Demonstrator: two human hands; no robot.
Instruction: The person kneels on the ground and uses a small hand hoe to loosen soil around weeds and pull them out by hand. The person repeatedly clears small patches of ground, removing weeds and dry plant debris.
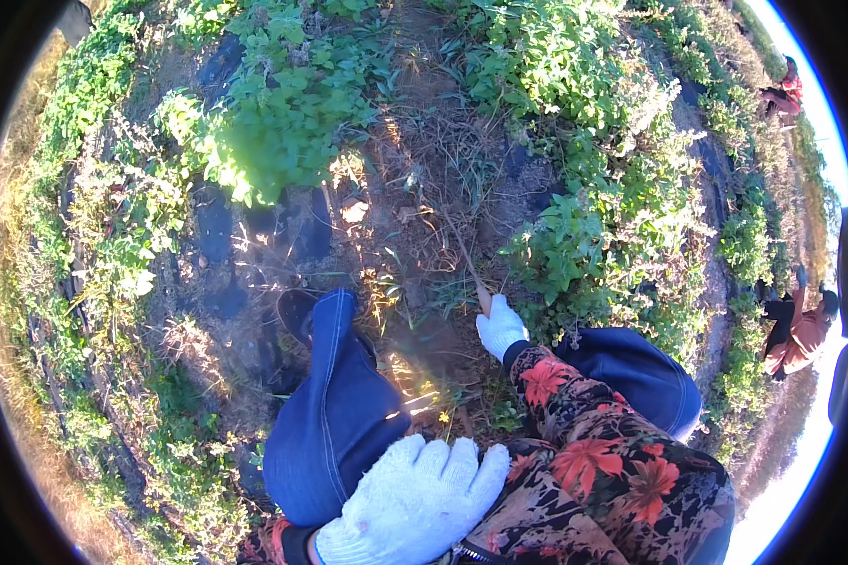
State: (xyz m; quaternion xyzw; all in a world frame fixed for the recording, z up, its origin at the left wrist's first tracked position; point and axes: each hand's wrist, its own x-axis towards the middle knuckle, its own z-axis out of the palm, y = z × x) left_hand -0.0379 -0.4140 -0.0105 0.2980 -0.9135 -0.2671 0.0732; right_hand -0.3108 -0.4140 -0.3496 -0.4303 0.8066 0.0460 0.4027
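Observation:
My right hand [500,328], in a white knit glove, is closed around the light handle of a thin-shafted hand tool [468,261]. The tool's shaft points forward over the soil between the plant rows, and its far end is hard to make out among dry stems. My left hand [424,494], also in a white glove, lies flat in front of my body at the bottom of the view, back up, with its fingers slightly apart and nothing visible in it. Its palm is hidden.
Leafy green plants [275,106] stand at the front left, and more [572,240] run along the right. Dark ground sheeting [215,226] shows beside the bare soil. My knees in blue trousers [325,438] flank the strip. Two people [802,332] are low down at the far right.

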